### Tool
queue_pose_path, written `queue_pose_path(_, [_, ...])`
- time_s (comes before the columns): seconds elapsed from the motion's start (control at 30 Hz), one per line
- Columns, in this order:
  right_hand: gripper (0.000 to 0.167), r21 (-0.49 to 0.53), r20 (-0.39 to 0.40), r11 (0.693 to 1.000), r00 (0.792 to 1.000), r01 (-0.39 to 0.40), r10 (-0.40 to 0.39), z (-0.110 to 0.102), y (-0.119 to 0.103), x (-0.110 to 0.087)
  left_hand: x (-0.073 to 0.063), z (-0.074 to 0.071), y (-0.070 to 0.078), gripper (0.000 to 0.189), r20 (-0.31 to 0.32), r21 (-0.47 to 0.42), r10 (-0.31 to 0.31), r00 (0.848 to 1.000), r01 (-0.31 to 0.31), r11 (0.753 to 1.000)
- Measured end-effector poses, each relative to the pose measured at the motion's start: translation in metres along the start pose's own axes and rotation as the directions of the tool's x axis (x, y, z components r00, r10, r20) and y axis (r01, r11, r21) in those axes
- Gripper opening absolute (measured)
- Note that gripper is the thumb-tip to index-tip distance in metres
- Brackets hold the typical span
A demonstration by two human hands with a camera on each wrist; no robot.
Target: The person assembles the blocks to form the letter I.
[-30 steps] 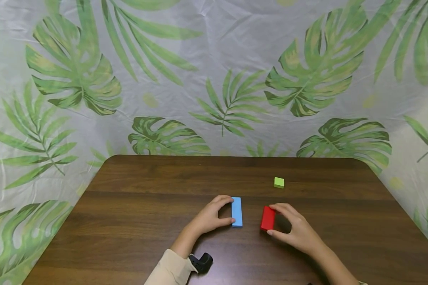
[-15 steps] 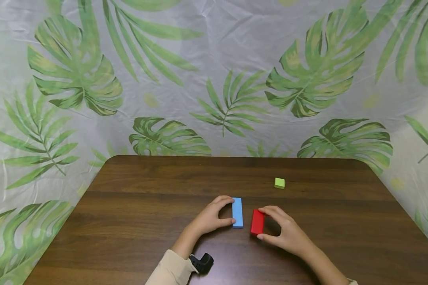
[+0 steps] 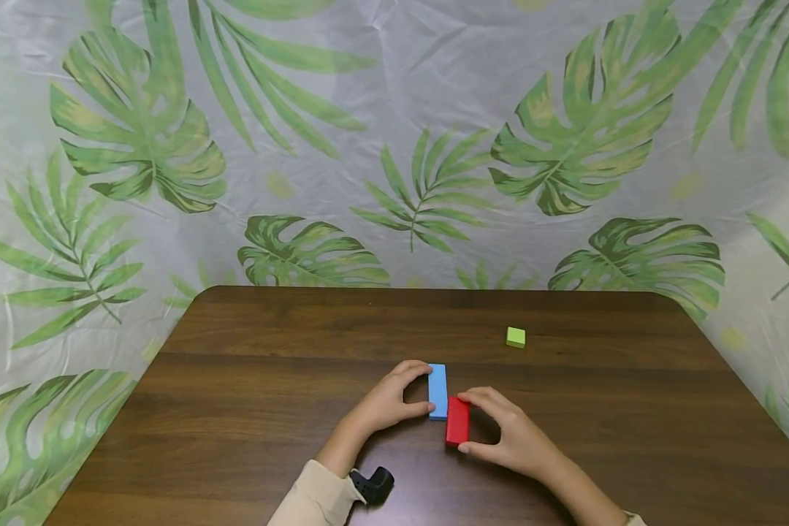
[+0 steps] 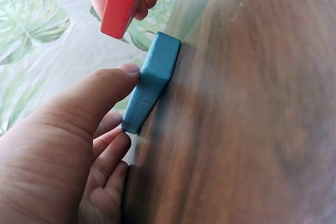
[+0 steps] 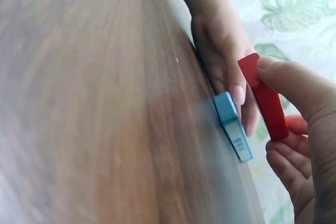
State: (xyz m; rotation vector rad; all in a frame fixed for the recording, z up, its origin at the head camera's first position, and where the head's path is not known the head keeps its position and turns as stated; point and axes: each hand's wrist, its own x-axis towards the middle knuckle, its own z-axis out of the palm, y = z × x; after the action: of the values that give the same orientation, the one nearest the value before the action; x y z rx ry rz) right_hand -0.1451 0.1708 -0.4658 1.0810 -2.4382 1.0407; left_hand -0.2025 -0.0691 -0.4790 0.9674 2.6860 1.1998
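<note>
A flat blue rectangular block [image 3: 437, 392] lies on the brown wooden table [image 3: 289, 321]. My left hand [image 3: 384, 398] grips it by its two short ends, thumb at the near end and fingertips at the far end. My right hand [image 3: 513, 435] pinches a red block [image 3: 457, 421] the same way. In the right wrist view the red block [image 5: 270, 106] is raised off the table, above the level of the blue block [image 5: 227, 109]. From the head, the red block appears right beside the blue one's right edge, a little nearer to me.
A small lime-green block [image 3: 516, 337] sits farther back on the table, to the right of the blue one. Behind the table hangs a leaf-patterned cloth [image 3: 434, 95]. A black device [image 3: 372, 486] is strapped to the left wrist.
My right hand has carried the red block left and slightly toward me, up beside the blue block. The left hand, the blue block and the green block have stayed in place.
</note>
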Motion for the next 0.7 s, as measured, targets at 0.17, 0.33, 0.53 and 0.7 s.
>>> queue_pose_path(0.17, [0.059,0.018,0.012,1.000,1.000,0.021,-0.021,0.004,-0.004,0.001,0.000,0.000,0.001,0.056,0.000,0.003,0.000,1.000,0.000,1.000])
queue_pose_path(0.33, [0.059,0.025,0.031,0.999,0.999,0.029,-0.029,0.007,-0.007,0.000,0.000,-0.001,0.001,0.056,-0.004,0.016,0.011,1.000,-0.011,1.000])
queue_pose_path(0.53, [0.058,0.021,0.072,1.000,0.997,0.007,-0.009,0.009,-0.007,-0.001,0.001,0.000,0.001,0.057,-0.006,0.009,0.014,1.000,-0.014,1.000])
queue_pose_path(0.7, [0.056,0.026,0.093,0.999,0.995,0.023,-0.025,0.012,-0.008,0.000,0.000,-0.001,0.001,0.057,-0.008,0.004,0.014,1.000,-0.014,1.000])
